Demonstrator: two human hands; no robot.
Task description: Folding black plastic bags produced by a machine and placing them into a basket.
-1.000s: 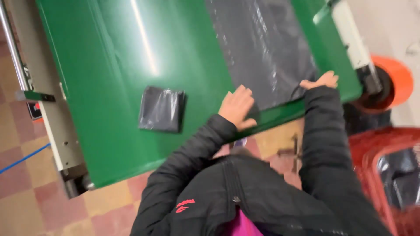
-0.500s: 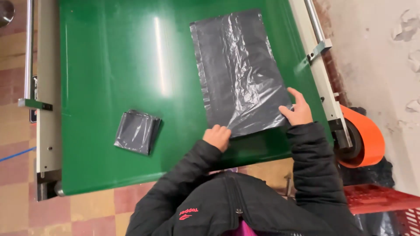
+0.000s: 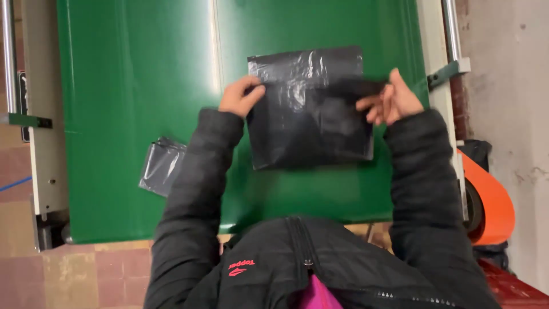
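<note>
Both hands gripped the black plastic bag [image 3: 311,109] flat on the green desk [image 3: 143,86], left hand [image 3: 240,96] and right hand [image 3: 392,98] pinching its folded-over edge; corners likely needed aligning before creasing; a folded bag [image 3: 161,166] lay nearby.

The black bag [image 3: 309,109] is thin glossy plastic, wrinkled. The green table [image 3: 143,86] surface is smooth and shiny. The jacket sleeves [image 3: 194,171] look matt cloth.

We see the bag now folded over.
Our hands [image 3: 243,96] [image 3: 394,100] have lifted the black plastic bag's [image 3: 309,109] near edge toward frame centre, halving the sheet that lay flat on the table [image 3: 143,86].
</note>
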